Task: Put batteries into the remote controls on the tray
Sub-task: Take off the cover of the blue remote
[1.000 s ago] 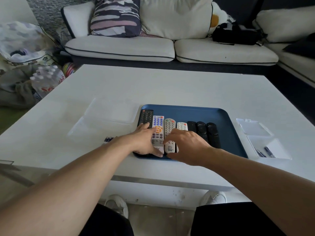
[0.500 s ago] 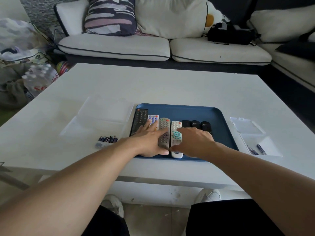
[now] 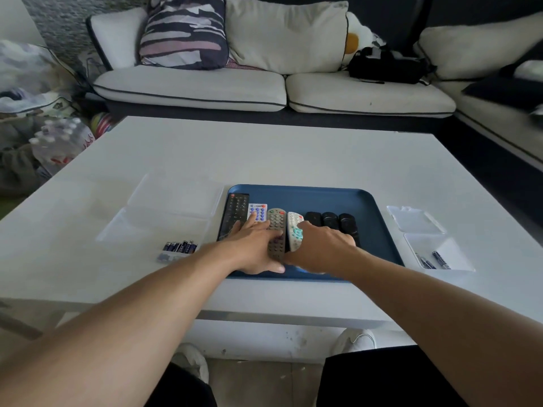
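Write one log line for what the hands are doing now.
left hand: flat across remotes | right hand: on white remote | blue tray: on table | batteries: untouched

Blue tray (image 3: 373,218) holds your seven remotes side by side: long black remote (image 3: 235,214), white remote (image 3: 258,210) with blue buttons, grey remote (image 3: 276,230), white-teal remote (image 3: 294,230), three small black remotes (image 3: 330,220). Dark batteries (image 3: 179,247) lie left of the tray, two more batteries (image 3: 433,259) right.

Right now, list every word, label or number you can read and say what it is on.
Nothing reads clearly.
White remote: top label blurred.
Black remote, grey remote, teal-button remote: key markings too small.
Batteries: print too small.
Water bottle pack: red markings blurred.
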Tool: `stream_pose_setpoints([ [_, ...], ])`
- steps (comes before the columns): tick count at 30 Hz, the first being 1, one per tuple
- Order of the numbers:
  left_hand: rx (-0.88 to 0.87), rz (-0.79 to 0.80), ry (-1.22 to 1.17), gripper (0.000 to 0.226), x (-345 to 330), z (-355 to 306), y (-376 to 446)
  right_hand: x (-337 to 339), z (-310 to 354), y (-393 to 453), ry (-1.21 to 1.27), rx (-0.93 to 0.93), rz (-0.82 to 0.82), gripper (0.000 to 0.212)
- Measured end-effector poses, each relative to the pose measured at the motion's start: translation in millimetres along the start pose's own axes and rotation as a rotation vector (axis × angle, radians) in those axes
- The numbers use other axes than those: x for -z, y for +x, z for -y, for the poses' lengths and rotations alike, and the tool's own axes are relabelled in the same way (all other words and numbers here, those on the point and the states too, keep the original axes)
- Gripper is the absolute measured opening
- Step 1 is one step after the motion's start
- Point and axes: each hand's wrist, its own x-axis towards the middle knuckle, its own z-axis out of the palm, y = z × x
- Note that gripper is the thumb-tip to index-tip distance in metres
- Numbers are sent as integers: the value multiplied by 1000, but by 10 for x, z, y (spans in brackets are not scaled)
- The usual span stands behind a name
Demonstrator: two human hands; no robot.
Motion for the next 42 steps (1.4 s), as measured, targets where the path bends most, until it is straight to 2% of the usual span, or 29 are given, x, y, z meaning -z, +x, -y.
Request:
stream_pose_setpoints([
  [4,-7,-10,-36,76,-20,11,-9,250,-76,-4,389,-63,123,30],
  [6,-9,-45,-73,72,-10,-22,-11,319,-155,17,619,-128,166,19],
  [9,-57,-190,-241,52,36,-73,10,405,-304,27,961,-207,239,23],
  [11,-60,-244,-428,43,75,-120,22,436,-409,22,1135,-189,269,26],
  [15,-16,-292,-791,44,207,-246,-26,462,-482,-18,1338,-33,327,39],
  [17,12,-293,-997,47,238,-280,-26,467,-432,-50,1391,31,368,36],
  [20,11,-412,-1285,36,241,-314,8,451,-325,-81,1401,76,361,29],
  [22,19,-503,-1376,29,257,-341,23,439,-272,-99,1338,83,298,29],
  [24,11,-556,-1427,32,294,-387,5,430,-237,-113,1255,60,200,23],
  [27,11,-576,-1530,42,314,-395,-4,405,-230,-99,1065,54,-103,22],
  [30,-16,-504,-1570,21,330,-377,-54,415,-225,-62,904,139,-431,16],
  [32,-43,-454,-1622,21,353,-372,-94,426,-180,-51,794,196,-537,5],
  [36,-11,-436,-1740,30,388,-389,-137,388,-90,-28,635,243,-591,12],
  [42,19,-462,-1742,29,405,-355,-183,401,15,-43,498,270,-573,16],
])
